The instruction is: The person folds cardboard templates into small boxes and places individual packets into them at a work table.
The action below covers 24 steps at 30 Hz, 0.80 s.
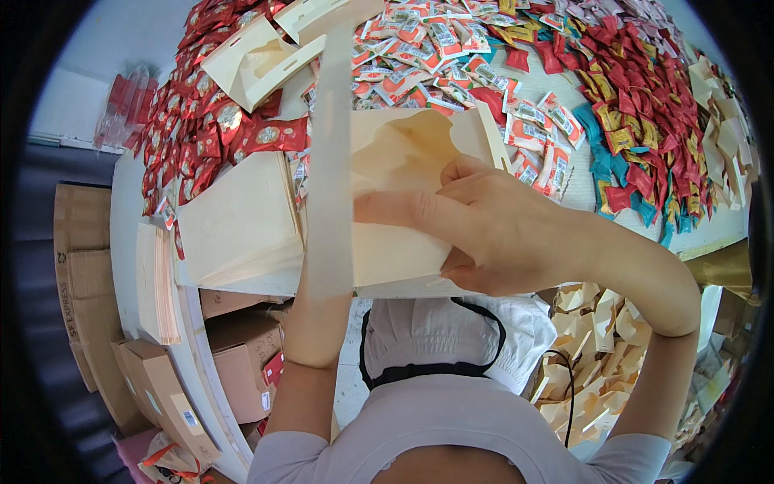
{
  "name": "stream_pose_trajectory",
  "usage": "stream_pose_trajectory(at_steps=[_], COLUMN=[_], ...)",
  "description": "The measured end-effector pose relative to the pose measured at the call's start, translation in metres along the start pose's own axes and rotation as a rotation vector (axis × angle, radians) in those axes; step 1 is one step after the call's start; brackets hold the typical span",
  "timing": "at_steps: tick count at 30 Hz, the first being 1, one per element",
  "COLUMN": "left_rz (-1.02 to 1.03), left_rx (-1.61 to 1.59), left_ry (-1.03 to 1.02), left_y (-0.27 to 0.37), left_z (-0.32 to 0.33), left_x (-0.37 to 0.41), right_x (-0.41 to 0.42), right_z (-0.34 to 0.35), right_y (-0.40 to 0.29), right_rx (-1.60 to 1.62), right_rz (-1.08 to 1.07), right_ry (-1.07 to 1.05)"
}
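Observation:
An open cream paper box (399, 257) is in front of me at the table's near edge. My right hand (502, 224) grips its right side, the index finger stretched left across it and the thumb at its lower right edge. A pale, blurred upright strip (329, 163) crosses the view and covers the box's left side. My left forearm (317, 330) reaches up behind this strip; my left hand is hidden there. Flattened cream paper boxes (242, 224) lie stacked just left of the strip. Another opened cream box (257, 63) rests on red packets.
Piles of red packets (202, 130), white-and-orange sachets (402, 78) and red, yellow and teal packets (641, 130) cover much of the table. More flat boxes (157, 284) stand at the left. Formed boxes (595, 363) fill the space below right. Cardboard cartons (242, 363) sit under the table.

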<state>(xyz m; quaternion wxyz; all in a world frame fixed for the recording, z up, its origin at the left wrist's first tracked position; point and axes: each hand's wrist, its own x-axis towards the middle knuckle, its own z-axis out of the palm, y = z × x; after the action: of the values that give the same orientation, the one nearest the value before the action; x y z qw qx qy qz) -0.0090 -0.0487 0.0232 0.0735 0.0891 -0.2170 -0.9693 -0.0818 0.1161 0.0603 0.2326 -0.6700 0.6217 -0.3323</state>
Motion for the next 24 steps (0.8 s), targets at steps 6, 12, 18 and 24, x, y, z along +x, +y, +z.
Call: stream_pose_trajectory(at_steps=[6, 12, 18, 24], left_rz=[-0.044, -0.188, 0.351, 0.528], left_rx=[-0.063, -0.178, 0.155, 0.261], left_ry=[-0.077, -0.201, 0.182, 0.114], left_y=[-0.005, 0.0, 0.0, -0.029], left_z=[-0.006, -0.003, -0.004, 0.007], left_x=[0.001, 0.001, -0.011, -0.015], right_x=[-0.004, -0.011, -0.019, 0.006], right_z=[-0.002, 0.0, 0.0, 0.046], right_y=[-0.003, -0.004, -0.003, -0.011], right_rx=[-0.222, -0.548, -0.218, 0.719], right_rz=[-0.068, -0.258, -0.154, 0.031], right_ry=[0.103, 0.32, 0.676, 1.145])
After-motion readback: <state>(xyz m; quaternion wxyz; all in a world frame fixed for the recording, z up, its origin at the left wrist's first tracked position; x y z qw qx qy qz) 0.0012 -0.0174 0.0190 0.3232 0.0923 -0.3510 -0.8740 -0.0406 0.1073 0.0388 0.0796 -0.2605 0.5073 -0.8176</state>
